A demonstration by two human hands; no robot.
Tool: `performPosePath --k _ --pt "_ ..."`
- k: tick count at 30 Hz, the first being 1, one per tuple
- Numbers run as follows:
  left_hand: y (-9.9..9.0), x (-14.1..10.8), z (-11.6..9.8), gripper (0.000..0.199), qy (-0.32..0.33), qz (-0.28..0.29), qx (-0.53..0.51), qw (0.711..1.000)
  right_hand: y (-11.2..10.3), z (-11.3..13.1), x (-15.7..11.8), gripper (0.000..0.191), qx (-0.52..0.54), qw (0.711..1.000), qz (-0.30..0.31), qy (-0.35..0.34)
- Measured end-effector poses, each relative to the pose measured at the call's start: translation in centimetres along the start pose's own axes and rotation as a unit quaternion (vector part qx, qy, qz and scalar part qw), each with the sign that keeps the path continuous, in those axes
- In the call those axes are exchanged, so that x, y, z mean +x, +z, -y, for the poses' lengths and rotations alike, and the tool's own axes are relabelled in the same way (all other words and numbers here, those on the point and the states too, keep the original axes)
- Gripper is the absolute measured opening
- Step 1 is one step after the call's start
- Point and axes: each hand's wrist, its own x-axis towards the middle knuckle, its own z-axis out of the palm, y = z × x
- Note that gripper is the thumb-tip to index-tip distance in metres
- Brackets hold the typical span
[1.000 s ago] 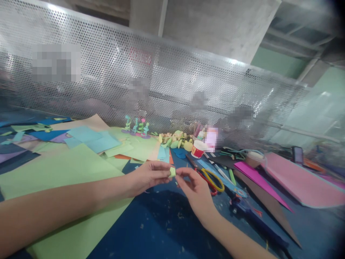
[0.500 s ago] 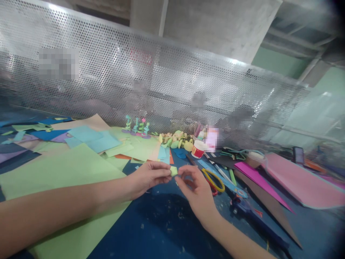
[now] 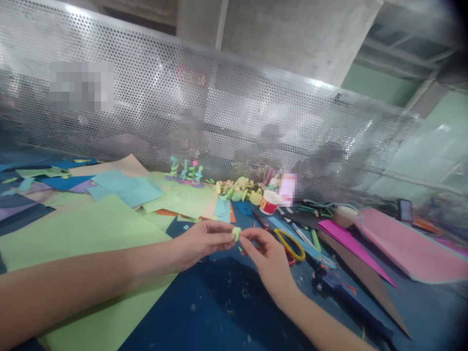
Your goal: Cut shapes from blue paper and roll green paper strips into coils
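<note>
Between the fingertips of my left hand (image 3: 199, 245) is a small pale green piece of craft sheet (image 3: 237, 233), which looks bent or folded. My right hand (image 3: 269, 256) pinches the piece at its right edge, thumb and forefinger together. Both hands are held above the dark blue table (image 3: 204, 312). A large light green sheet (image 3: 98, 234) lies under my left forearm. Just right of my right hand are yellow-handled scissors (image 3: 300, 251).
A blue glue gun (image 3: 347, 300) lies at the right, beside brown, magenta and pink sheets (image 3: 413, 248). Behind my hands stand a white-and-red tub (image 3: 269, 203), yellow leaf-like pieces (image 3: 239, 187) and small plant-like models (image 3: 185, 170). A perforated metal screen (image 3: 146, 92) borders the table.
My right hand's thumb and forefinger have closed onto the green piece, where they were apart before. The piece has turned and now appears more folded. My left hand has barely moved.
</note>
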Motion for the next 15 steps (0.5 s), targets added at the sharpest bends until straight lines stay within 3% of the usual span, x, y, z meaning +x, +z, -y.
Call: performPosePath --k 6,15 --pt "-0.01 0.1 0.26 0.018 -0.004 -0.029 -0.011 1.0 0.0 0.02 -0.22 0.012 -0.013 0.999 0.024 -0.022" --pt "0.04 0.11 0.34 0.019 -0.014 -0.029 -0.042 0.999 0.25 -0.03 -0.19 0.019 0.055 0.998 0.007 0.015"
